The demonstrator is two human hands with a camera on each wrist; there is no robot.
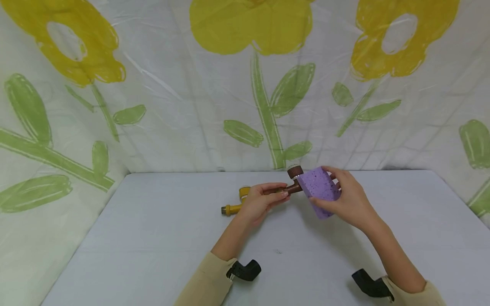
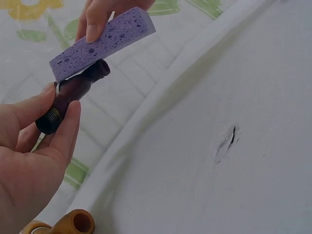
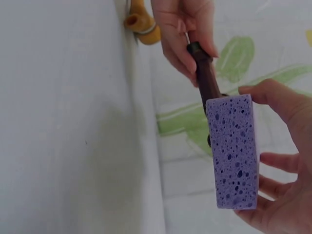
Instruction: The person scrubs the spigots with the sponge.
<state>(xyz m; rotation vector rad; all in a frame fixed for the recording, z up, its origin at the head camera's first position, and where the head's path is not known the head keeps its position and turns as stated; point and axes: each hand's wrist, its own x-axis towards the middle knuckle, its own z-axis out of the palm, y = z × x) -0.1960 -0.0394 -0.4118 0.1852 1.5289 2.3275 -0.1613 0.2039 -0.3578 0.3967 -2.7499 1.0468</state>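
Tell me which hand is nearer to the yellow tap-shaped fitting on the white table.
Left. The left hand is close to the yellow fitting, partly hiding it in the head view; the right hand is farther off, to its right, holding the purple rectangular sponge.

Purple sponge (image 3: pixel 234 153): porous, matt. Brown fitting (image 2: pixel 73 92): smooth, faintly glossy. Flowered backdrop (image 1: pixel 164 110): creased, shiny, plastic-looking.
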